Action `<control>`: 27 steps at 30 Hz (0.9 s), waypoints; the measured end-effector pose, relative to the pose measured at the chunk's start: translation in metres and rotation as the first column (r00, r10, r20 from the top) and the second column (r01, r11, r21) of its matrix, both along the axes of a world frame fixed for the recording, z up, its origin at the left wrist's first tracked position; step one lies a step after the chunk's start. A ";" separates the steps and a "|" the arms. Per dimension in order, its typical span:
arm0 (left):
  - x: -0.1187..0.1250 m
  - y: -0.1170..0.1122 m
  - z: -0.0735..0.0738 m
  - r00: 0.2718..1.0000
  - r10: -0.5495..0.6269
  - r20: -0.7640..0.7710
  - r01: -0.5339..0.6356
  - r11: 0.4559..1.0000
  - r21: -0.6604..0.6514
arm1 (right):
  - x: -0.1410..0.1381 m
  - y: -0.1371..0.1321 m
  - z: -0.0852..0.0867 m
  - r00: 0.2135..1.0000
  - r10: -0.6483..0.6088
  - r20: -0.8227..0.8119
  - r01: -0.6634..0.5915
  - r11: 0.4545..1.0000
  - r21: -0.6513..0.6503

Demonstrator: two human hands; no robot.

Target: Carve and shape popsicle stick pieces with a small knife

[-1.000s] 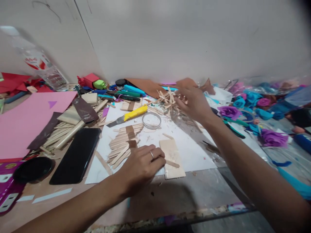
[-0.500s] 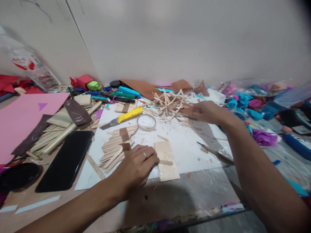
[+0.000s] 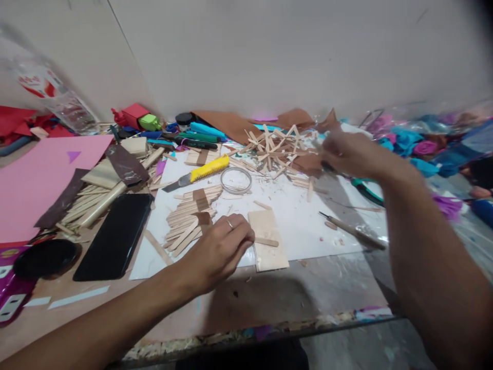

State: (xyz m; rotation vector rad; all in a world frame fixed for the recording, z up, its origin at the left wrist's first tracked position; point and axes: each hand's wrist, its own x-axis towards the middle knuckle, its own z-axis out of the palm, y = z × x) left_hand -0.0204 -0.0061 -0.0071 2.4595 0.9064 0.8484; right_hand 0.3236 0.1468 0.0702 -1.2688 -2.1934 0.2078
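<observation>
My left hand (image 3: 227, 244), with a ring on it, is closed in a pinch on one end of a wooden craft stick (image 3: 267, 241). The stick's other end lies across a flat pale wood piece (image 3: 271, 259). To the hand's left is a fanned row of craft sticks (image 3: 187, 221) with a brown strip across them. My right hand (image 3: 344, 151), blurred, is at the back right, with its fingers closed around a tool with green handles (image 3: 367, 191); its working end is hidden. Near that hand are a brown scrap (image 3: 308, 163) and a heap of crossed craft sticks (image 3: 271, 149).
A yellow utility knife (image 3: 208, 169) with its blade out lies beside a clear ring (image 3: 236, 181) on white paper (image 3: 300, 226). A thin wood-handled tool (image 3: 352, 231) rests at right. At left are a black phone (image 3: 113, 236), a dark lid (image 3: 46, 258) and a plastic bottle (image 3: 57, 97).
My right hand has shifted right and up, and the green-handled tool now shows under it. My left hand keeps its pinch on the stick. The view has tilted slightly.
</observation>
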 end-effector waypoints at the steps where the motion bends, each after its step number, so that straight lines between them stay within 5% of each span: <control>1: 0.000 0.000 -0.001 1.000 0.004 0.013 -0.004 1.000 0.001 | -0.002 -0.006 0.010 0.999 -0.019 -0.049 0.017 0.999 -0.028; 5: -0.002 0.001 -0.001 0.999 0.019 0.032 -0.020 0.999 0.027 | -0.049 -0.040 0.035 0.920 0.006 -0.391 -0.113 0.961 -0.253; 8: -0.003 0.001 0.000 1.000 0.019 0.024 -0.020 0.998 0.067 | -0.104 -0.069 0.036 0.552 -0.111 -0.827 -0.546 0.701 -0.458; 10: -0.004 0.002 0.001 0.999 0.035 0.028 -0.038 0.994 0.101 | -0.131 -0.085 0.030 0.475 -0.174 -0.863 -0.672 0.562 -0.483; 14: -0.004 0.003 0.002 0.999 0.044 0.013 -0.046 0.987 0.152 | -0.149 -0.103 0.010 0.371 -0.134 -0.919 -0.818 0.420 -0.392; 16: -0.004 0.003 0.002 0.999 0.036 -0.004 -0.035 0.988 0.150 | -0.149 -0.105 0.001 0.340 -0.140 -0.930 -0.841 0.396 -0.368; 22: -0.002 0.002 0.002 0.996 0.022 -0.087 -0.013 0.994 0.108 | -0.151 -0.105 -0.016 0.204 -0.189 -0.961 -0.846 0.460 -0.270; 27: -0.003 0.002 0.002 0.998 0.037 -0.042 -0.033 0.996 0.083 | -0.151 -0.100 -0.029 0.125 -0.151 -0.981 -0.900 0.399 -0.176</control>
